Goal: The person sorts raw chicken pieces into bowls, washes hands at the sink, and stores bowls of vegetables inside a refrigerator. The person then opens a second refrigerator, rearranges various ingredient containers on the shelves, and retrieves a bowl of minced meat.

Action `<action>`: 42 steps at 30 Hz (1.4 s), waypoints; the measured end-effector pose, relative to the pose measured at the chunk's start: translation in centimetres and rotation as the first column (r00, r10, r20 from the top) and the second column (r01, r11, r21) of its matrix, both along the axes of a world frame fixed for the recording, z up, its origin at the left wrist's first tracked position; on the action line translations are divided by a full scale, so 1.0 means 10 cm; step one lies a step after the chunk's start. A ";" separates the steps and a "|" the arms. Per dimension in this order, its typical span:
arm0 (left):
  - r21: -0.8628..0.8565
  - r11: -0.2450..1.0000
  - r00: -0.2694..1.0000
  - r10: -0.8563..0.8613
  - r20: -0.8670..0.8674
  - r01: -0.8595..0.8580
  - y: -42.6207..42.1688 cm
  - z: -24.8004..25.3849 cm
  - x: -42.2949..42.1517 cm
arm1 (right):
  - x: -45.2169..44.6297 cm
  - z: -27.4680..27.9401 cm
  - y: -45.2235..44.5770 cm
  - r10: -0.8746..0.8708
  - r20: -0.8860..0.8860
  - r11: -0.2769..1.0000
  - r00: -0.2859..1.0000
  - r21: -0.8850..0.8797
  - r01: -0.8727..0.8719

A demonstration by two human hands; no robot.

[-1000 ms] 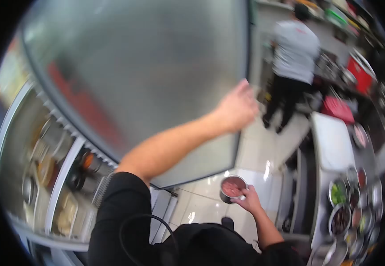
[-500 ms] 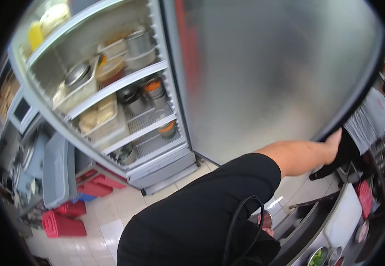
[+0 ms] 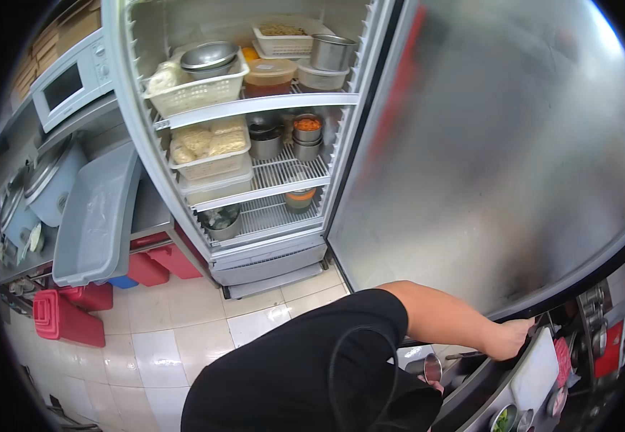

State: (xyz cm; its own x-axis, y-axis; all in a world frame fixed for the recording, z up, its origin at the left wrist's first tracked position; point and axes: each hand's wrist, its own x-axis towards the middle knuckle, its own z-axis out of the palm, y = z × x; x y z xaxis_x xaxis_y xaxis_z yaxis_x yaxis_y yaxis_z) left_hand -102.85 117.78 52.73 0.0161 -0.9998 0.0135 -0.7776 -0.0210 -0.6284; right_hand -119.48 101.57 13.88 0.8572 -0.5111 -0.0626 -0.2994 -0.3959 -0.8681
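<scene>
My left hand reaches across to the right and grips the lower outer edge of the wide-open fridge door. Its fingertips are partly hidden at that edge. Low in the view, mostly behind my black sleeve, my right hand holds a metal cup; the cup's contents are hard to make out here. The open fridge shows shelves with white baskets, a metal bowl, a lidded tub and a metal pot of orange food.
A grey tub and a microwave are at the left, with red bins on the tiled floor. At the lower right, a counter carries a white board and a bowl of greens.
My view has swung left, bringing the fridge shelves into full view. My left hand has gone from raised before the door to its edge, and the door stands wider. The cup stays in my right hand.
</scene>
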 end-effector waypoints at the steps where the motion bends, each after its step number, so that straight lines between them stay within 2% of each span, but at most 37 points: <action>1: -0.157 0.983 0.954 -0.137 -0.268 0.097 0.29 0.11 -0.13 | -0.07 0.06 0.12 -0.012 -0.056 0.998 0.998 -0.068 0.008; 3: -0.405 0.878 0.859 -0.399 -0.320 0.256 0.44 -0.04 -0.22 | -0.13 0.18 0.33 -0.045 -0.157 0.980 0.987 -0.199 0.013; 4: -0.523 0.792 0.793 -0.522 -0.314 0.314 0.51 -0.13 -0.23 | -0.16 0.20 0.41 -0.018 -0.149 0.987 0.989 -0.160 -0.007; 6: -0.529 0.715 0.735 -0.639 -0.229 0.457 0.52 -0.28 -0.18 | -0.25 0.20 0.51 0.039 -0.139 0.995 0.990 -0.083 -0.051; 7: -0.534 0.667 0.696 -0.693 -0.189 0.519 0.48 -0.34 -0.17 | -0.29 0.22 0.54 0.036 -0.137 0.993 0.990 -0.106 -0.050; 10: -0.652 0.714 0.665 -0.619 -0.417 0.256 0.99 -0.01 -0.45 | -0.38 0.51 0.83 0.034 -0.150 0.984 0.988 -0.170 -0.059; 12: -0.841 0.508 0.582 -0.746 -0.323 0.185 1.45 0.31 -0.45 | -0.37 0.74 0.87 0.028 -0.187 0.970 0.982 -0.232 -0.072; 13: -0.853 0.508 0.683 -0.667 -0.298 0.124 1.78 0.51 -0.32 | -0.39 0.71 0.83 0.064 -0.069 0.969 0.996 -0.236 -0.079; 14: -0.906 0.403 0.766 -0.621 -0.167 0.128 2.14 0.66 -0.04 | -0.42 0.58 0.73 0.032 -0.096 0.978 0.995 -0.200 -0.051; 15: -0.914 0.392 0.893 -0.441 -0.090 0.102 2.50 0.77 0.37 | -0.39 0.43 0.64 0.000 -0.125 0.986 0.992 -0.164 -0.021; 16: -0.930 0.348 0.919 -0.317 -0.235 -0.118 2.91 0.97 0.67 | -0.37 0.61 0.64 0.019 -0.230 0.959 0.973 -0.270 -0.082; 17: -0.938 0.162 0.931 -0.154 -0.331 -0.307 3.23 1.08 1.08 | -0.38 0.95 0.72 0.023 -0.339 0.917 0.941 -0.367 -0.155; 18: -0.881 -0.024 0.880 0.044 -0.473 -0.473 3.55 1.23 1.41 | -0.33 0.80 0.57 -0.046 -0.300 0.953 0.953 -0.299 -0.048; 19: -0.899 -0.090 0.827 0.361 -0.431 -0.429 3.89 1.28 1.81 | -0.28 0.81 0.54 -0.074 -0.343 0.946 0.936 -0.322 -0.043; 20: -0.713 -0.317 0.608 0.374 -0.700 -0.626 4.13 1.40 1.97 | -0.24 0.78 0.48 -0.074 -0.318 0.952 0.945 -0.304 -0.028; 21: -0.564 -0.463 0.425 0.375 -0.824 -0.684 4.38 1.51 2.20 | -0.17 0.74 0.41 -0.074 -0.289 0.959 0.955 -0.285 -0.012; 23: -0.432 -0.554 0.212 0.416 -0.884 -0.712 4.64 1.65 2.27 | 0.01 0.71 0.32 -0.080 -0.355 0.945 0.931 -0.325 -0.043; 25: -0.425 -0.524 0.096 0.542 -0.835 -0.738 4.95 1.58 2.52 | 0.19 0.73 0.30 -0.086 -0.397 0.935 0.914 -0.350 -0.064; 27: -0.448 -0.471 0.129 0.566 -0.814 -0.760 5.12 1.57 2.60 | 0.37 0.82 0.33 -0.092 -0.419 0.928 0.903 -0.364 -0.074; 28: -0.461 -0.444 0.147 0.579 -0.802 -0.769 5.17 1.61 2.66 | 0.46 0.76 0.28 -0.062 -0.451 0.943 0.890 -0.318 -0.096; 31: -0.504 -0.462 0.155 0.606 -0.780 -0.730 5.25 1.67 2.73 | 0.63 0.58 0.17 0.073 -0.389 0.906 0.918 -0.360 -0.225; 34: -0.553 -0.422 0.262 0.571 -0.778 -0.718 5.27 1.73 2.56 | 0.71 0.08 -0.06 0.028 -0.448 0.805 0.894 -0.519 -0.286; 37: -0.749 -0.251 0.500 0.610 -0.614 -0.614 5.30 1.64 2.22 | 0.84 0.05 0.01 -0.030 -0.478 0.751 0.878 -0.590 -0.296; 40: -0.782 -0.146 0.688 0.398 -0.607 -0.606 5.34 1.43 1.80 | 0.98 0.11 0.15 -0.036 -0.383 0.771 0.923 -0.599 -0.218; 41: -0.783 -0.120 0.719 0.333 -0.611 -0.610 5.37 1.30 1.71 | 1.00 0.13 0.19 -0.032 -0.332 0.784 0.943 -0.593 -0.183; 42: -0.740 -0.117 0.682 0.317 -0.660 -0.662 5.38 1.20 1.57 | 0.99 0.12 0.23 -0.030 -0.275 0.790 0.961 -0.596 -0.146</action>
State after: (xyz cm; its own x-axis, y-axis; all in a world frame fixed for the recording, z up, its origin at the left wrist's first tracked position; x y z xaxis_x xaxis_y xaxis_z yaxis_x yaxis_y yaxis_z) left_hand -87.12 171.54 64.70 0.6687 0.1347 0.7312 -0.3202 -0.8354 0.4467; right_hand -109.56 103.88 15.08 0.8837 -0.4676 0.0213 -0.4340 -0.8357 -0.3366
